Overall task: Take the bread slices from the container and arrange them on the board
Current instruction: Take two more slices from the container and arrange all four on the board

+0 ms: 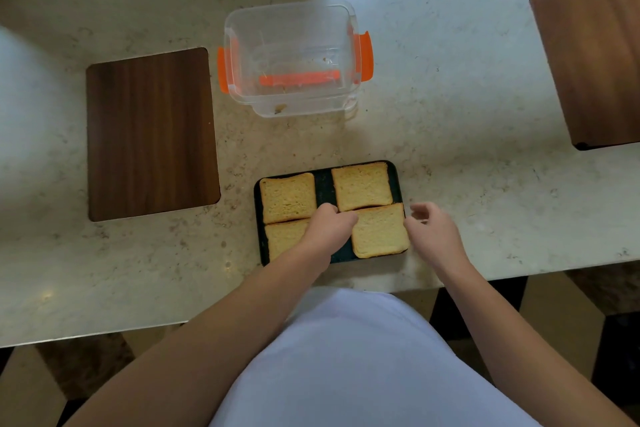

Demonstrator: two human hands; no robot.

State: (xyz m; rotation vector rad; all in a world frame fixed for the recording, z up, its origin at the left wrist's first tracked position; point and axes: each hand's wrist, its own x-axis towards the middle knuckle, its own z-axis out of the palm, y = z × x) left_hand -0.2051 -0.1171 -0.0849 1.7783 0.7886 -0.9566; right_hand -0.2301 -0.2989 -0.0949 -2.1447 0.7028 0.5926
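Several bread slices lie flat on a small dark board [324, 189] near the counter's front edge: one at far left [287, 197], one at far right [362, 186], one at near right [379, 230], one at near left [282, 236]. My left hand [329, 227] rests over the board's middle with its fingers curled, touching the left edge of the near right slice and partly covering the near left one. Just right of the near right slice, my right hand [433, 230] has its fingers loosely apart and holds nothing. Behind the board stands a clear container [294, 57] with orange clips, holding only crumbs.
A brown wooden board [150, 133] lies to the left on the pale stone counter [450, 114]. Another brown board [594, 62] sits at the far right. The counter's front edge runs just below the dark board.
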